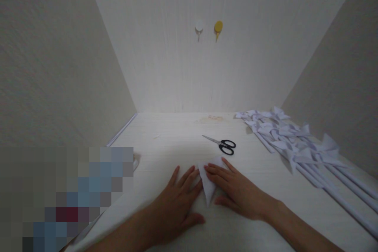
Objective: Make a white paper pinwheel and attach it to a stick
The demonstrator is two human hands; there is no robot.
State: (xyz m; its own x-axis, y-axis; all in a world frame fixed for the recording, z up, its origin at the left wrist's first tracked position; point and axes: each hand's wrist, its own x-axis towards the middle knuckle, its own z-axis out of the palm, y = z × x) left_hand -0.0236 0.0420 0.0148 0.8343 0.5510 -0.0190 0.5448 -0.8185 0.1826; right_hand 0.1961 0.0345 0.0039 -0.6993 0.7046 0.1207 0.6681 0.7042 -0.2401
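Taking twelve o'clock as straight toward the back wall (165,67) from the folded paper (208,189): lying low in the middle of the view, flat on the pale table (177,130), with one sharp corner aimed at six. Reaching in from eight with the left hand (178,204), palm down, fingers wide apart, fingertips along the paper's left edge, thumb on the table near six; steadying rather than gripping. Coming from four with the right hand (233,191), fingers stretched over the paper's upper part, thumb parted from them beside its right edge; laid flat, not curled round it.

Masked by a pixelated patch at eight to nine, hiding the table's left edge there. Beyond the hands, just off the paper at one, scissors (221,143), with blades toward ten and black handles toward four. Between scissors and left edge, a broad stretch of tabletop; narrower toward two, bounded by piled paper pinwheels (279,134) with white sticks (354,212) slanting down toward four, along the right wall (348,67). Along the left edge at ten, a thin white strip (122,130). Farthest, high at twelve, a white hook (199,27) and a yellow hook (218,26).
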